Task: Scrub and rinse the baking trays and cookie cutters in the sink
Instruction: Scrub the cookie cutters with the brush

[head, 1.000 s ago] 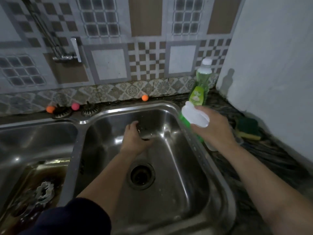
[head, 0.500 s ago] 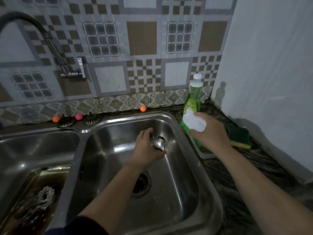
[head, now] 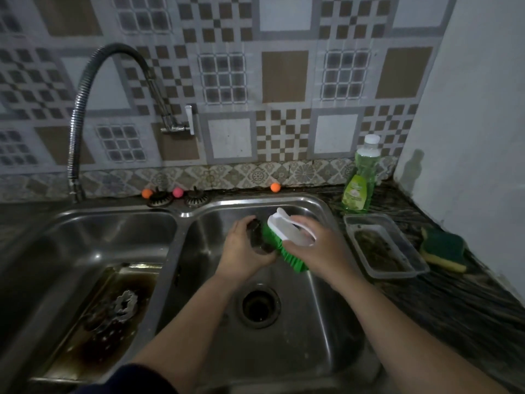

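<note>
Over the right sink basin (head: 287, 351) my left hand (head: 244, 251) holds a small metal cookie cutter (head: 257, 240), mostly hidden by my fingers. My right hand (head: 318, 251) grips a white-handled scrub brush (head: 287, 231) whose green bristles press against the cutter. In the left basin (head: 85, 245) a dirty baking tray (head: 85, 345) lies in brown water, with flower-shaped cutters (head: 125, 304) on it.
A flexible faucet (head: 82, 109) arcs over the left basin. On the right counter stand a green dish soap bottle (head: 360, 180), a clear plastic container (head: 383, 245) and a green-yellow sponge (head: 444, 251). Small orange and pink balls and two drain strainers (head: 176, 198) sit behind the sink.
My left hand lifted the cutter from the basin's back wall. My right hand brought the brush from the counter edge over the basin onto the cutter. The view tilted upward.
</note>
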The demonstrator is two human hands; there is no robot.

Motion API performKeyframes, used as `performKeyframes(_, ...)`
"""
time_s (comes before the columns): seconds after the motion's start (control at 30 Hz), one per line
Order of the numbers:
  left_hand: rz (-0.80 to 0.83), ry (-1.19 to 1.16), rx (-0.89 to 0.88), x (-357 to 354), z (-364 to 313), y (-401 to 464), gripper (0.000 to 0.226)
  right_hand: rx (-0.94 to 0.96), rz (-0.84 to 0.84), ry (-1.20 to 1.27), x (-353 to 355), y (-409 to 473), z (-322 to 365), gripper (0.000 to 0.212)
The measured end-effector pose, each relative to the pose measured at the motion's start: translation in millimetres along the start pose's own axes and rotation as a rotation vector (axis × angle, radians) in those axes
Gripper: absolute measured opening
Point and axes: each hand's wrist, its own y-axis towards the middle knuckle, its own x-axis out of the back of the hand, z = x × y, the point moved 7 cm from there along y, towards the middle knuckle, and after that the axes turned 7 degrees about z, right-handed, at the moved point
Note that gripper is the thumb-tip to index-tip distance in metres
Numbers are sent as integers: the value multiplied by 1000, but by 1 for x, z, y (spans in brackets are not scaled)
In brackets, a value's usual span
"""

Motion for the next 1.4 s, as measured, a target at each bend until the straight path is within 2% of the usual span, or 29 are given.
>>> performKeyframes(0.1,-72,-76,-8,20,3,-6,80,-59,39,248,-15,5,3,44)
performKeyframes(0.2,-89,-60,-45,40,8,-9,87,-103,68,385,-31,0,5,44)
performKeyframes(0.33,-74,-33,6,60,22,-7,91,54,-50,243,-23,-3,33,46)
performKeyframes(0.43,8,40,-41,68,26,-6,95,206,-28,-14,-44,-13,66,54)
performKeyframes(0.5,44,91,-96,74,23,-9,91,205,-18,-108,-61,-10,77,58)
performKeyframes(0.6,2,131,-142,85,30,-12,88,152,-60,-133,-71,-3,91,60)
performKeyframes(0.7,24,189,-148,102,45,-10,93,166,18,-229,-90,-12,107,60)
performKeyframes(0.87,84,154,-164,118,55,-12,95,75,-92,-146,-106,-7,124,60)
performKeyframes(1.0,78,114,-132,141,79,-18,84,91,-4,-177,-146,-11,139,60)
performKeyframes(1.17,-41,0,-163,167,112,-40,85,-33,-96,-32,-171,0,131,53)
performKeyframes(1.23,-30,-89,-138,173,129,-46,85,-50,-85,38,-190,-3,128,48)
performKeyframes(1.33,-78,-322,74,193,175,-54,86,-88,29,52,-218,-8,127,45)
performKeyframes(1.4,-104,-331,195,207,206,-60,87,-100,53,-44,-224,-9,127,47)
